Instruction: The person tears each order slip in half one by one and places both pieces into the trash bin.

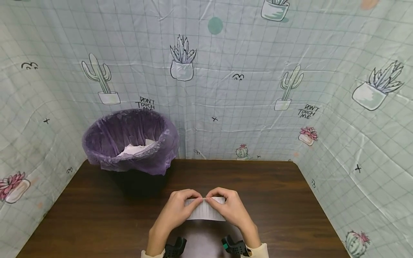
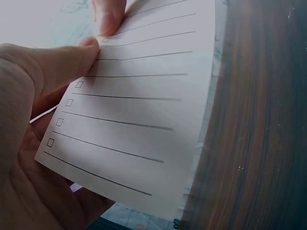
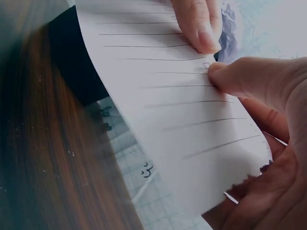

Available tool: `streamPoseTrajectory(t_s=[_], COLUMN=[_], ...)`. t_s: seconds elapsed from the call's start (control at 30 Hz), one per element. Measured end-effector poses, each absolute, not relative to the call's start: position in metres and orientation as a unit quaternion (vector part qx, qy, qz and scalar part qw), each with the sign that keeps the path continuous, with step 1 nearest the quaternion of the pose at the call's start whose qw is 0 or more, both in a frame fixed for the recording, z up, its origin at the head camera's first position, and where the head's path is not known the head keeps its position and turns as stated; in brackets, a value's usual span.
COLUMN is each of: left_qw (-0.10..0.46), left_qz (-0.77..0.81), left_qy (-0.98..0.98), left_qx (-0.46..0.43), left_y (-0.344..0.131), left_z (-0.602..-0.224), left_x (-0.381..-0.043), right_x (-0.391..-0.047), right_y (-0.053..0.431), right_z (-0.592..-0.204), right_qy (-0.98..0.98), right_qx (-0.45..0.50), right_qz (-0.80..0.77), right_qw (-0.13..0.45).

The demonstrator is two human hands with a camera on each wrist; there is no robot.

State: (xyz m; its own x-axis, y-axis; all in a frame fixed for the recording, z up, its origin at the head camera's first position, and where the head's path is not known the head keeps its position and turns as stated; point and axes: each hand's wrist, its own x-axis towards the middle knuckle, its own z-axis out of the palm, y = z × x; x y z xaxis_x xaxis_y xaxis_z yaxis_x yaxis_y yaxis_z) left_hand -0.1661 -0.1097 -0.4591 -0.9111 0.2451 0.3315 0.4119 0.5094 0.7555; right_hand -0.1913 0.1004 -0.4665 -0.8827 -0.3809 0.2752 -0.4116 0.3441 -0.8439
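A lined sheet of white paper with small checkboxes along one edge hangs between both hands above the table. My left hand pinches its top edge between thumb and fingers, left of the middle. Right beside it, my right hand pinches the same edge, and the thumbs nearly meet. In the left wrist view the paper shows ruled lines and a straight end. One end of the paper looks ragged in the right wrist view. The fingers behind the sheet are partly hidden.
A black bin with a purple plastic liner stands at the back left of the dark wooden table. White paper pieces lie inside it. Cloth printed with cacti surrounds the table at the back and sides.
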Motion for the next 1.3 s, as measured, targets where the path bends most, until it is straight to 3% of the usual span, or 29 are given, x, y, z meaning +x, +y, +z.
streamPoseTrajectory(t_s=[0.77, 1.3], left_qw=[0.108, 0.077], left_qz=[-0.470, -0.452], left_qy=[-0.844, -0.873], left_qx=[-0.234, -0.169], left_y=[-0.118, -0.108], left_z=[-0.463, -0.460], left_x=[-0.167, -0.160], right_x=[-0.189, -0.187], right_y=[0.094, 0.096], right_z=[-0.472, -0.475], right_qy=[-0.805, -0.813], right_qx=[0.285, 0.248], right_qz=[0.520, 0.527], right_qw=[0.015, 0.001])
